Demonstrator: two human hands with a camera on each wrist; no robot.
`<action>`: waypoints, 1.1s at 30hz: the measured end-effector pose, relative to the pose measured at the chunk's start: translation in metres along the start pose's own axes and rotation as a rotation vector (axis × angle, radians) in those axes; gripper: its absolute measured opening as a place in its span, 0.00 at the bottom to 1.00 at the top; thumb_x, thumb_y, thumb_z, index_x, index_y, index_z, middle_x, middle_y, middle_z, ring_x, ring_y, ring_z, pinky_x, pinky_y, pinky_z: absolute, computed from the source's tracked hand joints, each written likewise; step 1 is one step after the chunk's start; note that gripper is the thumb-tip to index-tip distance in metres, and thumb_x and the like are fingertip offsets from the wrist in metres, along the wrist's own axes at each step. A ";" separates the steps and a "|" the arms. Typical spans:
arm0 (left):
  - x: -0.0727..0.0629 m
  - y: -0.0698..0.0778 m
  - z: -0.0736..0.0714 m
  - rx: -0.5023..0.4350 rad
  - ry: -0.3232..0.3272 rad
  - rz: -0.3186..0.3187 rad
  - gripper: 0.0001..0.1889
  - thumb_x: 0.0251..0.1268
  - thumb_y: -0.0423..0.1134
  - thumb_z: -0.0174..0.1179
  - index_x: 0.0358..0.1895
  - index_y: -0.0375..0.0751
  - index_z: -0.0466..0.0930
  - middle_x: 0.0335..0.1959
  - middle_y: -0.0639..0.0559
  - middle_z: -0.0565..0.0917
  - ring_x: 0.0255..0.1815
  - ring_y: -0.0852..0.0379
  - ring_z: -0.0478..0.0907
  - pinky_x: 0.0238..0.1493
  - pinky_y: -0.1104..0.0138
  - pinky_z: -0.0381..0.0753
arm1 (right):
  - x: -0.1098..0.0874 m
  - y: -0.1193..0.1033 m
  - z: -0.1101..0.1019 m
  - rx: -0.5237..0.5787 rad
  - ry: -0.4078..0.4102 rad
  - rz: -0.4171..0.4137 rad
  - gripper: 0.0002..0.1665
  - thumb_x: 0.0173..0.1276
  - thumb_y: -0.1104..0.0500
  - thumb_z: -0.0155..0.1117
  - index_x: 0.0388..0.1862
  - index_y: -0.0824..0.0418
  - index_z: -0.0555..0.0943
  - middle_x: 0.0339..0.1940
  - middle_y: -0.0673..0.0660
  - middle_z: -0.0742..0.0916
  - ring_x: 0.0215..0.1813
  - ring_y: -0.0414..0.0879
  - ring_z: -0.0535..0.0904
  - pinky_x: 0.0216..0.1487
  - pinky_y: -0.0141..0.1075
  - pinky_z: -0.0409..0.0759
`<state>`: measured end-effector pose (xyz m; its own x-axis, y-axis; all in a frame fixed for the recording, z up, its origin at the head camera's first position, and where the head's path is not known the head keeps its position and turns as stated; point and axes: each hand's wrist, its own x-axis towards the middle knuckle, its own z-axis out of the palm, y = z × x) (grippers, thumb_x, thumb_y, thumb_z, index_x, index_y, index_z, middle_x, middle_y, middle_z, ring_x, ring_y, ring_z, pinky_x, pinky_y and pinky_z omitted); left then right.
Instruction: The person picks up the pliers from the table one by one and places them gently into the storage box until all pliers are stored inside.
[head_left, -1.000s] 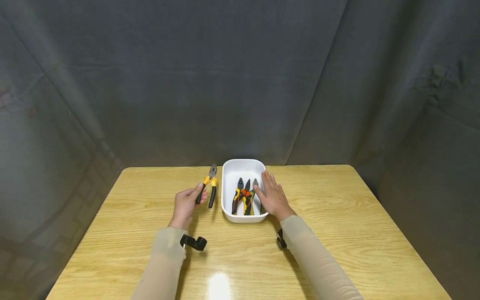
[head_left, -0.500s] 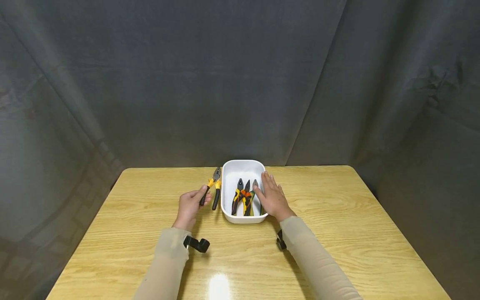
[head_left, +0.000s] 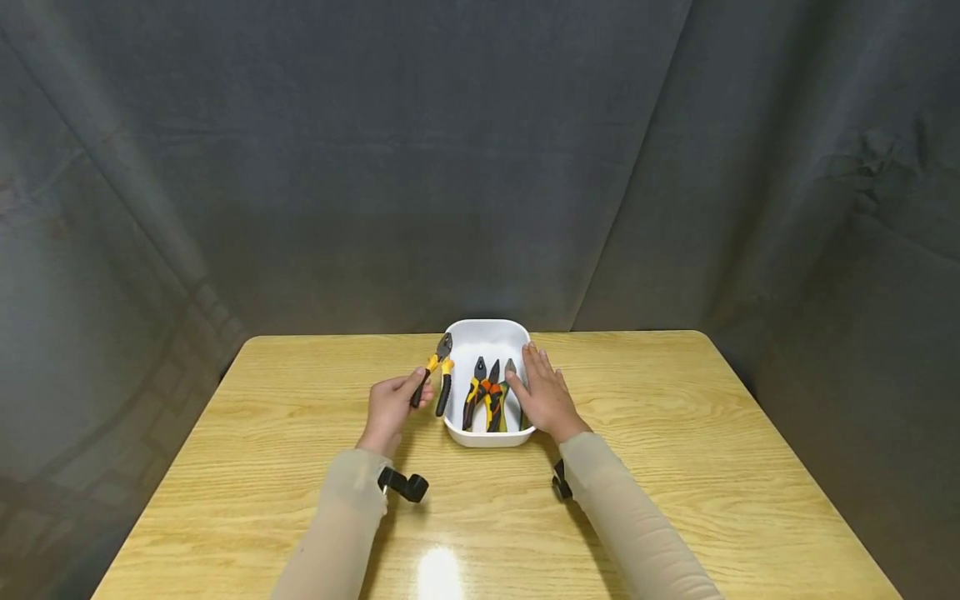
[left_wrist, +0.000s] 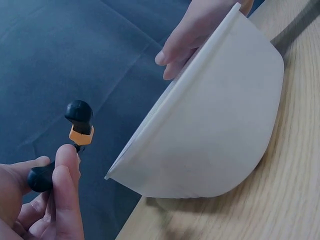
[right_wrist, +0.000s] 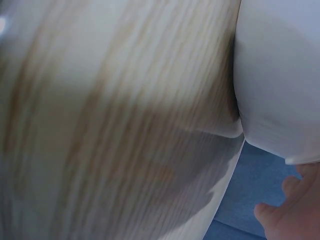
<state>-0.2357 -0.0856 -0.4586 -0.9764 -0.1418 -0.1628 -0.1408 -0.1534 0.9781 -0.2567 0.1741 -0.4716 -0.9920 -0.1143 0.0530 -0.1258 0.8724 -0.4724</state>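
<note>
My left hand (head_left: 392, 408) pinches one black handle of a pair of pliers (head_left: 446, 367) with yellow-and-black grips and a grey metal head. The pliers are spread, head pointing away, and overlap the left rim of a white plastic bin (head_left: 487, 440) in the head view. In the left wrist view, the pliers' black handle ends (left_wrist: 79, 114) stand beside the bin's wall (left_wrist: 220, 120). My right hand (head_left: 549, 403) rests on the bin's right rim, fingers straight and thumb over the inside. Inside lie yellow-and-black pliers (head_left: 472, 400), orange-and-black pliers (head_left: 495, 404) and green-handled pliers (head_left: 505, 402), partly hidden by the thumb.
The bin stands on a light wooden table (head_left: 675, 433) near its far edge. Dark grey cloth (head_left: 420, 183) hangs behind and at both sides. A black wrist mount (head_left: 405, 483) sticks out from the left sleeve.
My left hand has moved right with the pliers, from beside the bin to over its left rim. The right hand and the pliers inside the bin stay as they were.
</note>
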 end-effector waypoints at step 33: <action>0.004 0.002 0.026 -0.001 -0.001 0.012 0.17 0.75 0.36 0.60 0.45 0.17 0.83 0.24 0.47 0.86 0.23 0.62 0.83 0.32 0.71 0.85 | 0.000 -0.001 -0.001 0.009 -0.010 0.002 0.44 0.82 0.36 0.37 0.84 0.61 0.48 0.84 0.58 0.51 0.84 0.58 0.44 0.79 0.61 0.45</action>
<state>-0.2443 -0.0607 -0.4543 -0.9782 -0.1430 -0.1508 -0.1287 -0.1529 0.9798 -0.2564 0.1738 -0.4700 -0.9922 -0.1171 0.0431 -0.1234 0.8683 -0.4804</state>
